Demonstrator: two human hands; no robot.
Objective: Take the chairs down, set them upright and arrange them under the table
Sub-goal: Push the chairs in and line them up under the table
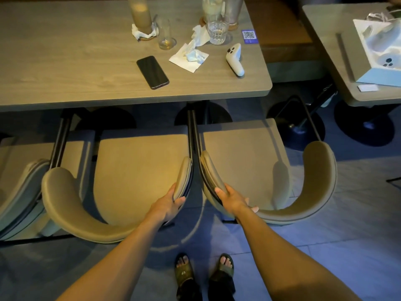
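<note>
Hands first: my left hand (173,203) is clamped on the right end of the curved backrest of the tan upholstered armchair in the middle (138,170), and my right hand (233,202) is clamped on the left end of the backrest of the matching tan armchair to the right (243,157). Both chairs stand upright, side by side and almost touching, their seat fronts tucked under the edge of the long grey wood-grain table (65,72). A third matching chair (19,181) stands at the left, just beside the middle one. A black smartphone (152,72) lies on the tabletop.

You can't see the front legs of either chair (138,170); the table (65,68) hides them.
</note>
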